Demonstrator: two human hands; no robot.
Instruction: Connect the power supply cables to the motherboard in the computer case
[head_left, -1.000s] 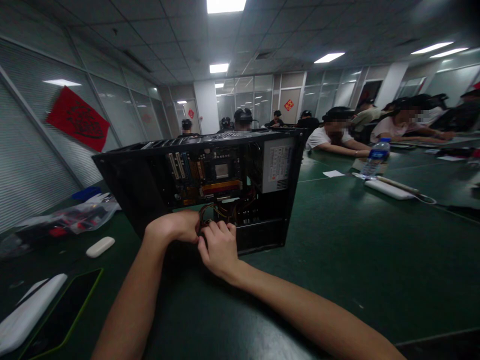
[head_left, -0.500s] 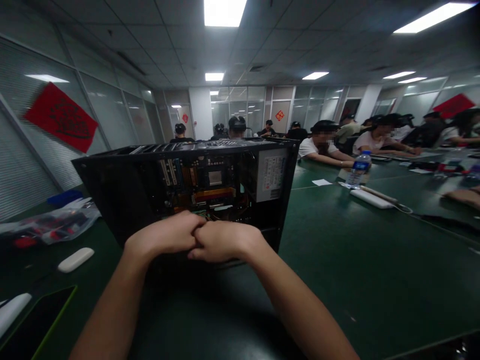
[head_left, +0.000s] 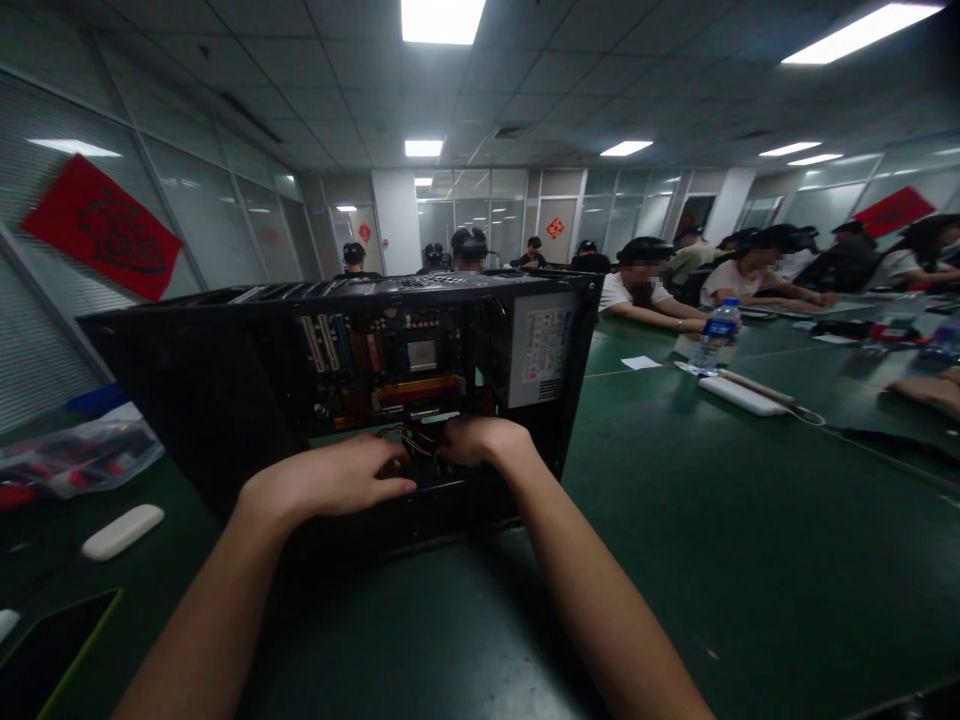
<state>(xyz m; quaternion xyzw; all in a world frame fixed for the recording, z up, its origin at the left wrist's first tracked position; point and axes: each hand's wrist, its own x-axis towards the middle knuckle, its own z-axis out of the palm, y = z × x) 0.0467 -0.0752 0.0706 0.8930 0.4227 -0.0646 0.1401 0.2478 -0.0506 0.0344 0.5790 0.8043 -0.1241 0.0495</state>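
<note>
A black computer case (head_left: pixel 195 390) stands on the table with its side open toward me. Inside it are a motherboard (head_left: pixel 442 332), a grey power supply (head_left: pixel 544 350) and thin cables (head_left: pixel 412 438) low in the middle. My left hand (head_left: pixel 341 475) reaches over the case's lower edge, its thumb stretched out and apart from the bent fingers, with nothing visible between them. My right hand (head_left: pixel 484 440) reaches in beside the cables, below the power supply. Its fingers are bent and partly lost in the dark interior, so what they grip cannot be made out.
On the green table (head_left: pixel 735 520), a white case (head_left: pixel 124 532), a dark green-edged tablet-like item (head_left: pixel 60 650) and a plastic bag (head_left: pixel 82 455) lie left. A water bottle (head_left: pixel 716 335) and a white power-bank-like block (head_left: pixel 742 394) are right. People sit farther back.
My hands have moved apart from each other; the right one has gone up and deeper into the case. The cables between them now show. The case's left end appears closer.
</note>
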